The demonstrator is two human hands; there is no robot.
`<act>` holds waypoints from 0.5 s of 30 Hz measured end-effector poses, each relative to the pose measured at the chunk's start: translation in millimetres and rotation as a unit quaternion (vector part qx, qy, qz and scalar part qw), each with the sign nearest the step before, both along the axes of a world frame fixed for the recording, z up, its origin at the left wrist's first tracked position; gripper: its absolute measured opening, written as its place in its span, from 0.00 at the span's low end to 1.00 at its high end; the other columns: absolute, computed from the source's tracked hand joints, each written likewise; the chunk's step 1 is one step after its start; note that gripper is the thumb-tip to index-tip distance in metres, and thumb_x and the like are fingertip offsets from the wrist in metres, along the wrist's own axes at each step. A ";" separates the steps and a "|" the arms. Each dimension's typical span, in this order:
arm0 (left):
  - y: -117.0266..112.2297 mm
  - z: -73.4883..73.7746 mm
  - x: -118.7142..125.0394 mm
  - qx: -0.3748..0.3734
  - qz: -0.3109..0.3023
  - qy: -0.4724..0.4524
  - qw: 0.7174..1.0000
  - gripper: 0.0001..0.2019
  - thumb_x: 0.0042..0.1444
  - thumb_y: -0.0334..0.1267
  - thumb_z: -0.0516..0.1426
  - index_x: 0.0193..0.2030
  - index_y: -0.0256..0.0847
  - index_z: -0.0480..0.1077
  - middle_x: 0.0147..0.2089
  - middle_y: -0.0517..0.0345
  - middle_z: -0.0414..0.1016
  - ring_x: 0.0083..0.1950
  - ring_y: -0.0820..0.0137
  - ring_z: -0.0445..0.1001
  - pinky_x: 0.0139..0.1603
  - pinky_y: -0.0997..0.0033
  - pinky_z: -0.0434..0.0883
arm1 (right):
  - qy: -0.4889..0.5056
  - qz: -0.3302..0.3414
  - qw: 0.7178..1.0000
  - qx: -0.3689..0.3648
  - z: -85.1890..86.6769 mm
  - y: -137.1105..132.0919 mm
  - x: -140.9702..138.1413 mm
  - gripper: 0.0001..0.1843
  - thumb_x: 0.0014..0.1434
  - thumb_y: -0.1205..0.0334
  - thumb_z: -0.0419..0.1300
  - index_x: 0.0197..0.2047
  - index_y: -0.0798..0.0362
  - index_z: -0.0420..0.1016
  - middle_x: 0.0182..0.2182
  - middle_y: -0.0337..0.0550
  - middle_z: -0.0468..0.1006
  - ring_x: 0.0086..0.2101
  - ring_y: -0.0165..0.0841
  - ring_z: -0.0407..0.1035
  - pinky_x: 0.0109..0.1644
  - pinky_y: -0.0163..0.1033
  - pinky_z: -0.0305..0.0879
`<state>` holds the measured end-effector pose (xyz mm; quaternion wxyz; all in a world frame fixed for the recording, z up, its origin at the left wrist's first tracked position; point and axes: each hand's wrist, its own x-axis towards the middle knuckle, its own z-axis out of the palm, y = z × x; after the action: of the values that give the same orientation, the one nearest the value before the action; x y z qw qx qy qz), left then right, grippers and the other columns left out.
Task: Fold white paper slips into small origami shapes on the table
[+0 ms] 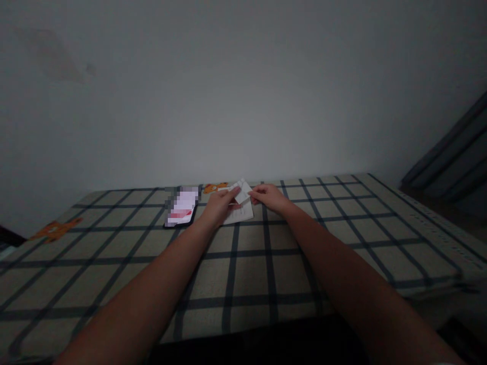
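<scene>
Both of my arms reach forward over a checked cloth surface (pixel 247 263). My left hand (pixel 219 205) and my right hand (pixel 269 196) pinch a small folded piece of white paper (pixel 243 191) between their fingertips, lifted slightly above the surface. Under it lies a flat white sheet (pixel 240 215) on the cloth. A dark phone (pixel 181 206) with a lit screen lies just left of my left hand.
The cloth has dark grid lines and orange bear prints, one (pixel 215 188) behind the paper and another (pixel 55 229) at the far left. A plain wall (pixel 243 91) rises behind. A dark curtain or panel (pixel 452 157) stands at the right.
</scene>
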<state>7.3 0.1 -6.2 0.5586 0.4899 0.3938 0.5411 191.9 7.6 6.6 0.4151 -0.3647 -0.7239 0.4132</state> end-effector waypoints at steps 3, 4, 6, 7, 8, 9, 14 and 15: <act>-0.2 -1.9 -1.8 0.010 0.005 0.048 0.999 0.14 0.44 0.45 0.60 0.27 0.34 0.71 0.28 0.52 0.73 0.26 0.72 0.70 0.26 0.73 0.67 | 0.010 0.006 1.000 -0.011 -0.5 -0.3 -0.9 0.14 0.51 0.54 0.57 0.29 0.59 0.71 0.23 0.40 0.71 0.24 0.26 0.66 0.30 0.32 0.61; -0.9 -1.6 -2.3 0.015 0.009 0.057 0.998 0.14 0.44 0.46 0.60 0.27 0.34 0.71 0.27 0.53 0.73 0.25 0.72 0.70 0.26 0.74 0.66 | 0.015 0.008 1.000 -0.015 -0.6 -0.2 -1.1 0.13 0.50 0.55 0.57 0.29 0.58 0.71 0.23 0.40 0.71 0.24 0.26 0.66 0.30 0.32 0.62; -2.5 0.2 -2.6 0.028 0.016 0.076 0.997 0.15 0.44 0.47 0.60 0.27 0.34 0.72 0.25 0.53 0.73 0.23 0.73 0.69 0.24 0.74 0.65 | 0.027 0.021 0.999 -0.028 -0.8 0.1 -1.3 0.13 0.50 0.55 0.57 0.30 0.58 0.71 0.24 0.40 0.71 0.24 0.25 0.66 0.31 0.33 0.62; -3.3 1.2 -2.4 0.036 0.018 0.087 0.995 0.16 0.45 0.48 0.60 0.27 0.34 0.72 0.24 0.54 0.72 0.23 0.73 0.68 0.24 0.74 0.65 | 0.032 0.030 0.998 -0.035 -0.7 0.2 -1.3 0.13 0.50 0.55 0.57 0.30 0.58 0.71 0.24 0.40 0.71 0.24 0.25 0.66 0.31 0.33 0.62; -4.1 2.2 -1.9 0.043 0.020 0.096 0.994 0.16 0.45 0.48 0.59 0.27 0.33 0.72 0.24 0.54 0.72 0.23 0.73 0.68 0.25 0.74 0.65 | 0.035 0.035 0.998 -0.039 -0.4 0.1 -1.2 0.13 0.50 0.54 0.57 0.31 0.58 0.71 0.24 0.40 0.72 0.24 0.25 0.66 0.31 0.33 0.63; -4.8 3.1 -1.3 0.047 0.018 0.102 0.994 0.16 0.45 0.49 0.59 0.27 0.33 0.72 0.25 0.54 0.72 0.24 0.73 0.68 0.25 0.73 0.65 | 0.034 0.036 0.998 -0.040 0.2 -0.3 -1.1 0.14 0.50 0.54 0.57 0.30 0.58 0.71 0.24 0.40 0.72 0.24 0.25 0.65 0.31 0.33 0.62; -7.3 4.8 3.4 0.057 0.009 0.055 0.997 0.17 0.47 0.51 0.57 0.29 0.35 0.70 0.28 0.55 0.70 0.28 0.72 0.69 0.28 0.71 0.69 | 0.021 -0.015 1.000 -0.007 6.9 -5.5 -1.2 0.15 0.51 0.53 0.57 0.25 0.58 0.70 0.20 0.38 0.70 0.22 0.24 0.64 0.29 0.32 0.60; -7.6 5.2 4.1 0.060 0.004 0.039 0.997 0.17 0.47 0.51 0.56 0.30 0.36 0.70 0.30 0.55 0.70 0.29 0.72 0.69 0.28 0.70 0.69 | 0.024 -0.022 0.999 -0.008 8.0 -6.2 -1.3 0.15 0.51 0.53 0.57 0.25 0.58 0.70 0.19 0.38 0.70 0.22 0.24 0.63 0.29 0.32 0.60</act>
<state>11.4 -7.5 -1.1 0.5102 0.5416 0.3847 0.5462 190.6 1.4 14.6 0.4382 -0.3742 -0.7022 0.4182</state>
